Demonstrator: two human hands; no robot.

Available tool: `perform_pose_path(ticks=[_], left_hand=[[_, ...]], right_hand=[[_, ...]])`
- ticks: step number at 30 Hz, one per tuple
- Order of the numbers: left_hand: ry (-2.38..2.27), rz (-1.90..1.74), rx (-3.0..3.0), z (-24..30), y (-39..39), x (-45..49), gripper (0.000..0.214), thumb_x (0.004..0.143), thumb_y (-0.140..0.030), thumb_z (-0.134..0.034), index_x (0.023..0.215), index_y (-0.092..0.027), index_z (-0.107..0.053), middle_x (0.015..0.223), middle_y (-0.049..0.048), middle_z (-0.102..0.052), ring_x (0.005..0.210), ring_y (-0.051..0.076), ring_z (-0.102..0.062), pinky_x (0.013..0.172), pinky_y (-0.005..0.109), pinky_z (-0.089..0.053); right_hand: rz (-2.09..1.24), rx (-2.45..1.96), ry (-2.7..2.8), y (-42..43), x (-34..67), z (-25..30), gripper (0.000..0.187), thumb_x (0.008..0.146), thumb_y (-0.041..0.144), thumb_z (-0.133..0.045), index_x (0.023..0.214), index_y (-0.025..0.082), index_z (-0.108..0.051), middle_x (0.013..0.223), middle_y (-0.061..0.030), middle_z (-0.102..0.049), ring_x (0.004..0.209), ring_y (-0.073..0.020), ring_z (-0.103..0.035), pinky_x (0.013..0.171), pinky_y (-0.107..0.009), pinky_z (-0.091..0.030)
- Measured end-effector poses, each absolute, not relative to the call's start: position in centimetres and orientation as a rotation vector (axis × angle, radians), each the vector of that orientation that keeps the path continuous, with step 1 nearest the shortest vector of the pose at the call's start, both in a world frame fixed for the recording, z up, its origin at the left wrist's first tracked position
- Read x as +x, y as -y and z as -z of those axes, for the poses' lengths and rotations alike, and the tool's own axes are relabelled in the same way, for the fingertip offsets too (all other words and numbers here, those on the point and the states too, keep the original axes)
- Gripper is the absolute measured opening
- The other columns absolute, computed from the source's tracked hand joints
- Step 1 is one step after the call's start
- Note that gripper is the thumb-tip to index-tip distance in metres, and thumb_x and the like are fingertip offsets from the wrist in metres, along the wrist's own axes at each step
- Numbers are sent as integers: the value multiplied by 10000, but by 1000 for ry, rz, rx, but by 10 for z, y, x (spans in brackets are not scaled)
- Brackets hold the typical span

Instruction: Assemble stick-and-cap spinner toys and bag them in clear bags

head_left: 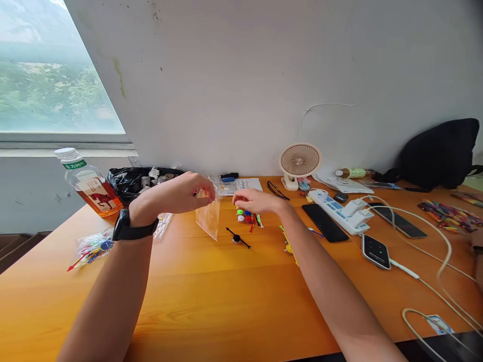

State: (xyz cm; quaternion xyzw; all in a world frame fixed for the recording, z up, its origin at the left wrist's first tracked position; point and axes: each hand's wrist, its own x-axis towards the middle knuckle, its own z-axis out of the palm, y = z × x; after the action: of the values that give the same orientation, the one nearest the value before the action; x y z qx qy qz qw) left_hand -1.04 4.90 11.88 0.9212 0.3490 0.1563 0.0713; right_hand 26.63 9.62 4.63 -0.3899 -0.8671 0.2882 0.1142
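Observation:
My left hand, with a black watch on the wrist, pinches the top of a small clear plastic bag that hangs above the orange table. My right hand hovers palm down over a cluster of small coloured plastic pieces, its fingers bent toward them. Whether it holds a piece is hidden. A black stick with a round hub lies just in front of the cluster.
Another bag of coloured pieces lies at the left, near a bottle of amber drink and a black bag. At the right are a small fan, glasses, a power strip, phones and white cables.

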Motion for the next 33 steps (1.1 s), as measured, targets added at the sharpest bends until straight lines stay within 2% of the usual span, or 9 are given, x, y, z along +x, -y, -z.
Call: perform_pose_path(ticks=[5,9,14,18,23,29,33], left_hand=[[-1127,-330,2754,-117,-46,-4,183,796,-225,-595,870,-249,-760,834,12,-763,677,172,-661,599,259,-469],[-1122,-260,2739,-116,-44,2,120,773,-196,-581,792,-228,-694,768,7,-717,655,164,-625,584,255,-434],[-1163,-128,2701,-117,-45,5,155,794,-199,-586,885,-210,-711,851,21,-723,752,166,-655,633,248,-444],[-1166,-116,2695,-116,-47,4,177,844,-249,-606,965,-219,-732,894,20,-733,796,172,-660,659,251,-453],[-1170,-104,2658,-116,-48,5,177,922,-343,-609,939,-224,-739,918,18,-754,802,169,-670,681,251,-459],[-1143,-110,2664,-117,-48,6,188,944,-322,-599,980,-223,-754,926,14,-761,807,159,-673,692,237,-456],[-1119,-116,2660,-117,-49,4,200,961,-323,-585,987,-225,-757,950,13,-768,809,153,-661,696,229,-450]], right_hand=[[-947,-1214,2766,-96,239,-14,268,871,325,-706,1094,182,-745,1017,-75,-761,744,-170,-643,579,-253,-428],[-1052,-1193,2835,-98,229,1,310,820,192,-709,1127,178,-751,955,-41,-773,762,-158,-659,576,-220,-432],[-1087,-1185,2804,-91,229,-13,275,890,267,-684,1137,166,-749,937,-36,-767,737,-128,-654,606,-199,-439],[-1186,-1171,2812,-89,227,-14,290,868,203,-710,1152,158,-747,947,-31,-784,756,-122,-670,634,-194,-450],[-1261,-1102,2847,-95,224,-1,305,846,279,-793,1127,168,-751,915,-15,-791,780,-130,-693,616,-200,-432],[-1262,-1109,2891,-95,232,-12,273,815,345,-819,1034,191,-765,939,-7,-786,780,-133,-681,608,-214,-423],[-1178,-1309,2944,-95,250,-30,375,733,453,-884,968,192,-754,914,-12,-768,760,-149,-669,612,-240,-434]])
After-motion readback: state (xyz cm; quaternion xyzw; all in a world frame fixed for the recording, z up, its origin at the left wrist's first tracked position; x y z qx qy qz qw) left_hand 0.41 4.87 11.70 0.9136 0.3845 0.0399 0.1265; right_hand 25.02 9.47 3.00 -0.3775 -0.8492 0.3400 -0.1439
